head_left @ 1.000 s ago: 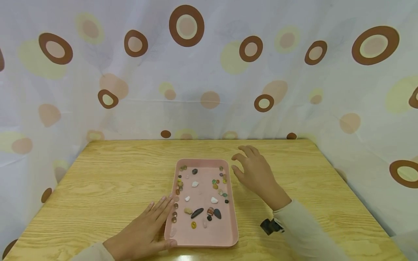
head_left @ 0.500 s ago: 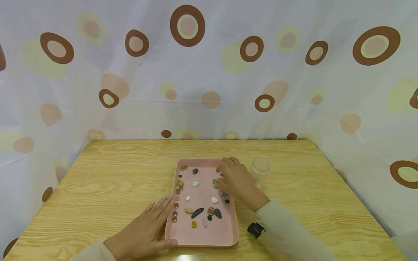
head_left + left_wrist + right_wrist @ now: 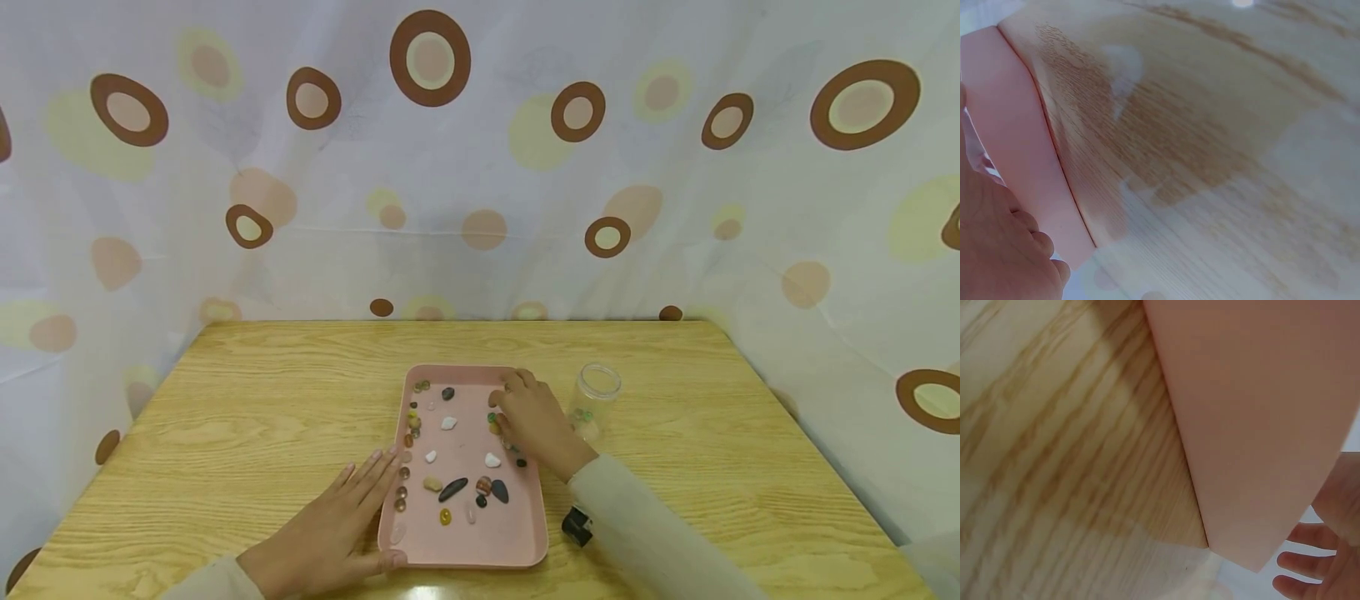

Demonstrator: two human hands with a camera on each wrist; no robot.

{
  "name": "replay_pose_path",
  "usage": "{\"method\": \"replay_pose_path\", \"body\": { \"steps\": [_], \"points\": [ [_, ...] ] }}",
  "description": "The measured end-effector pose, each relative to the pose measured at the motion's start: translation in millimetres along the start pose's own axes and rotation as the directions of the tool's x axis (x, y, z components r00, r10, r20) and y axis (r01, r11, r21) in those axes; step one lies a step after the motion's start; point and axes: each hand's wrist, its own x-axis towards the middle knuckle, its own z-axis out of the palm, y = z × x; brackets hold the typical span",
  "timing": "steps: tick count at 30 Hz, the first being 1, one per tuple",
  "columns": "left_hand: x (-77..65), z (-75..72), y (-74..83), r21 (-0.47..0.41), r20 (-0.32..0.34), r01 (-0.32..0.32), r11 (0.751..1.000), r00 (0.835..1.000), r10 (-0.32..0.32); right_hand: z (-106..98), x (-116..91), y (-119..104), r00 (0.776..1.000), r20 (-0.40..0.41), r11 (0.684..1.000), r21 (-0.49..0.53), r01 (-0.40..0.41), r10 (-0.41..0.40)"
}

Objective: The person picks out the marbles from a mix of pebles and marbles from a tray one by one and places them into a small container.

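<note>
A pink tray (image 3: 465,537) holding several small polished stones lies on the wooden table. My left hand (image 3: 330,529) rests along its left edge with straight fingers, thumb at the front left corner. My right hand (image 3: 534,421) reaches over the tray's right wall, fingers bent down among the stones there. Index finger and thumb show a gap between them; the stones under the palm are hidden. Close by lie a green stone (image 3: 492,417) and a white stone (image 3: 492,460). In the right wrist view the fingers (image 3: 1307,565) are spread beyond the tray wall (image 3: 1254,425).
A clear jar (image 3: 597,400) with a few stones at its bottom stands right of the tray, just behind the right hand. A dark stone (image 3: 453,490) and other stones sit near the tray's front. A patterned curtain (image 3: 480,167) hangs behind the table (image 3: 262,400).
My right hand has come left from beside the tray to over its right side and settled slightly lower. The clear jar it covered now shows. My left hand stays put.
</note>
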Motion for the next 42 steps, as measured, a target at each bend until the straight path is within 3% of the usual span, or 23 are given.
{"method": "replay_pose_path", "body": {
  "steps": [12,23,42],
  "points": [
    [-0.4,-0.4,0.5,-0.002,-0.002,0.006,1.0,1.0,-0.006,4.4,1.9,-3.6,0.999,0.037,1.0,0.029,0.01,-0.011],
    [-1.0,-0.9,0.6,-0.008,0.007,0.009,1.0,1.0,-0.009,11.7,2.7,-3.5,1.0,0.002,1.0,-0.022,0.023,-0.023],
    [-0.1,-1.2,0.4,-0.033,0.018,0.018,0.999,1.0,-0.018,9.8,1.9,-4.9,0.999,0.045,0.998,-0.056,-0.003,0.005]
  ]
}}
